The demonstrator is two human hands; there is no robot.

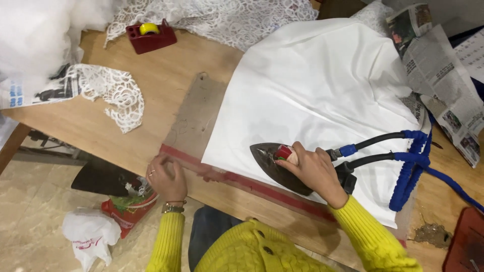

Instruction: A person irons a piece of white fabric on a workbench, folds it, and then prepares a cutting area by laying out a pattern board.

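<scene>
One steam iron [275,166] is sitting on one white cloth [312,95], near the cloth's front edge, with two black hoses [375,148] running off its back under blue wrapping. The right hand [315,171] is gripping the iron's handle from above, fingers curled tight around it, wrist bent and the yellow sleeve [370,234] angling back toward the body. The left hand [166,177] is resting at the front edge of the wooden table [166,75], fingers bunched together and pressing down on the red strip [252,185] that borders one brown pad [194,116] under the cloth. Two pieces of white lace are lying on the table, one [113,93] at the left and one [222,17] at the back, beside one red tape dispenser [150,35]. Newspaper sheets [443,75] are spreading out at the right, cut off by the frame. The iron's handle is mostly hidden by the hand, and the right fingertips cannot be made out.
</scene>
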